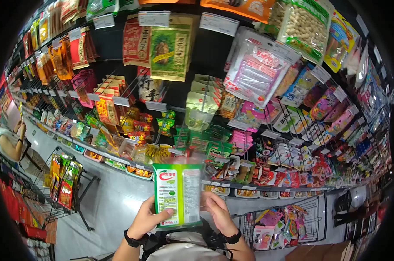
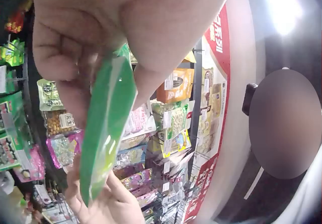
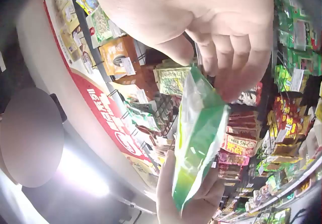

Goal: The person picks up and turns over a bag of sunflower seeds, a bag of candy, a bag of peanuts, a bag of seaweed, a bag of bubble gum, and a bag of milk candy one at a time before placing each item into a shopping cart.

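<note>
You are holding the green packet point(image 1: 178, 195) upright in front of your chest. Its long axis is running up toward the shelf point(image 1: 118, 158) of snack trays, and its printed face is facing you. Your left hand point(image 1: 145, 222) is gripping the lower left edge, with the thumb lying across the front and the fingers point(image 2: 55, 58) curling behind. Your right hand point(image 1: 218, 214) is holding the right edge at about the same height. Its fingers point(image 3: 236, 63) are apparently pinching the packet's near edge, though blur in the wrist view is leaving the exact contact uncertain. Both hands are sitting equally near, on opposite long edges. Hanging bags point(image 1: 168, 48) are filling the pegs above, and a wire rack point(image 1: 66, 178) is standing on the floor at left.
</note>
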`<action>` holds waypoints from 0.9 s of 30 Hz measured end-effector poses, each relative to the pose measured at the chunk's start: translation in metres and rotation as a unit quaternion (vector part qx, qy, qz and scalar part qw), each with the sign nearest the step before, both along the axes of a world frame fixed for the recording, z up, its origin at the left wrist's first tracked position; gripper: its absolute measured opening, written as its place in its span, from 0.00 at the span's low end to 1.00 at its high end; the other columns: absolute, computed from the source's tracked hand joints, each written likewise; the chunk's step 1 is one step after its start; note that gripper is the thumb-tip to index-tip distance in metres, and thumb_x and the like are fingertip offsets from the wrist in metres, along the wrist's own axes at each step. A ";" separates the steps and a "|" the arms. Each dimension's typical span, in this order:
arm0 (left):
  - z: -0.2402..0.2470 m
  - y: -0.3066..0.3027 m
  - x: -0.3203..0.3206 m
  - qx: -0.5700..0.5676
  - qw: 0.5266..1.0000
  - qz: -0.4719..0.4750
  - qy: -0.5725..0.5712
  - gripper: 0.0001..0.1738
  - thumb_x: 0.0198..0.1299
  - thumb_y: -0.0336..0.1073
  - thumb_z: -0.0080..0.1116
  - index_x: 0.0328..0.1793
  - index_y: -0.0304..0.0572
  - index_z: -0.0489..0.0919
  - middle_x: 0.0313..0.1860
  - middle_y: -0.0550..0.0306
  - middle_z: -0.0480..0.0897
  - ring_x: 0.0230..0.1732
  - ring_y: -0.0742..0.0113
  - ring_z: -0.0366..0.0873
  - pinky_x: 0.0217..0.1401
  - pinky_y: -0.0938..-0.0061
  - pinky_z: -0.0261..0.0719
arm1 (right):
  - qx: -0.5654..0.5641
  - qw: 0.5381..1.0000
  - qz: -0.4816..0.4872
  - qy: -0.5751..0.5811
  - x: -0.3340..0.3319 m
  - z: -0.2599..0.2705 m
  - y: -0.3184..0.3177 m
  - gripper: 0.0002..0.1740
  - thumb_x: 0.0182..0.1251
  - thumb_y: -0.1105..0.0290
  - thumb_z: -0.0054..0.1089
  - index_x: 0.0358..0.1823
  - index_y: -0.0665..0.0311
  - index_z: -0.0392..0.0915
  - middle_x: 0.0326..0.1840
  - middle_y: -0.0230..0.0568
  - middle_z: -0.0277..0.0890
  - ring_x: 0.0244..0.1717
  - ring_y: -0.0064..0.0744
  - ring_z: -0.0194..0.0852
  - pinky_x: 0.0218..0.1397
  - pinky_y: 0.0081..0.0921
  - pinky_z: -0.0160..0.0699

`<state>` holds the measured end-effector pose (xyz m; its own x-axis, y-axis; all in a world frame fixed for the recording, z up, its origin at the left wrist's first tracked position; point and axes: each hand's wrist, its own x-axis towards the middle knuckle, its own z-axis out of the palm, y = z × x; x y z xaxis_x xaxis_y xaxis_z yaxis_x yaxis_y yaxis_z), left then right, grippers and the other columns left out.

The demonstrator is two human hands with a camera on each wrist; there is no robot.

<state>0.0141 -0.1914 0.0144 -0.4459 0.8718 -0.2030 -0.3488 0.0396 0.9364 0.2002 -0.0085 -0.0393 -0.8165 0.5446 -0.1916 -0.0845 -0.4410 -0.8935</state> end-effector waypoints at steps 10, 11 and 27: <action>-0.011 0.051 0.007 0.036 0.982 -0.005 0.186 0.32 0.61 0.30 0.72 0.70 0.35 0.70 0.59 0.52 0.83 0.59 0.66 0.80 0.63 0.69 0.77 | 0.151 0.982 0.084 -0.071 0.017 0.039 0.016 0.42 0.74 0.65 0.63 0.83 0.65 0.51 0.83 0.49 0.52 0.73 0.39 0.66 0.64 0.34 0.78; -0.009 0.057 0.010 0.030 0.978 -0.023 0.203 0.33 0.60 0.31 0.73 0.70 0.36 0.70 0.60 0.51 0.82 0.60 0.66 0.79 0.63 0.68 0.77 | 0.128 0.989 0.070 -0.040 0.015 0.040 0.016 0.44 0.74 0.64 0.64 0.83 0.65 0.48 0.83 0.49 0.52 0.75 0.40 0.64 0.65 0.35 0.76; -0.007 0.149 -0.013 0.078 0.967 -0.109 0.218 0.48 0.53 0.36 0.79 0.76 0.40 0.63 0.73 0.52 0.70 0.74 0.61 0.67 0.72 0.63 0.65 | 0.039 0.992 0.102 0.057 0.022 0.013 0.082 0.39 0.78 0.53 0.56 0.81 0.66 0.56 0.79 0.42 0.61 0.76 0.29 0.61 0.77 0.33 0.62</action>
